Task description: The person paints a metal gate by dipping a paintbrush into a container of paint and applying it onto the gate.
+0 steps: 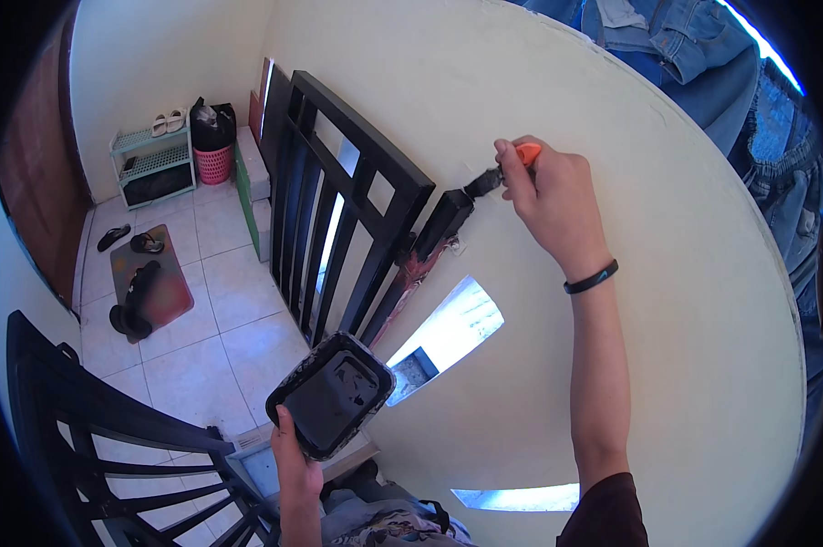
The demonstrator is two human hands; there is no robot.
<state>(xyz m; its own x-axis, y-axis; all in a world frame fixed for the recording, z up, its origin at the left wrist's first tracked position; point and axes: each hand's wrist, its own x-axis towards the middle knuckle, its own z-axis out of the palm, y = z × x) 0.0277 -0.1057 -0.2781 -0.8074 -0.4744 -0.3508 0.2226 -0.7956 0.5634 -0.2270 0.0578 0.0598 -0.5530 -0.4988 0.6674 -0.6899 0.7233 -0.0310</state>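
My right hand (551, 198), with a black wristband below it, grips the orange handle of a paintbrush (486, 182). The dark bristles meet the top of a black post (445, 219) beside the cream wall; lower down, the post shows reddish, patchy metal. A black barred gate (363, 184) stands just left of the post. Low in the middle, my left hand (295, 444) holds a black rectangular tray (332, 396) of dark paint by its near left edge, thumb on the rim.
Another black barred gate (117, 437) stands at lower left. Sandals lie on a mat (172, 280) on the tiled floor, near a shoe rack (155, 161) and a pink basket (214, 164). The cream wall (692, 273) has bright openings; jeans (705, 61) hang beyond its top edge.
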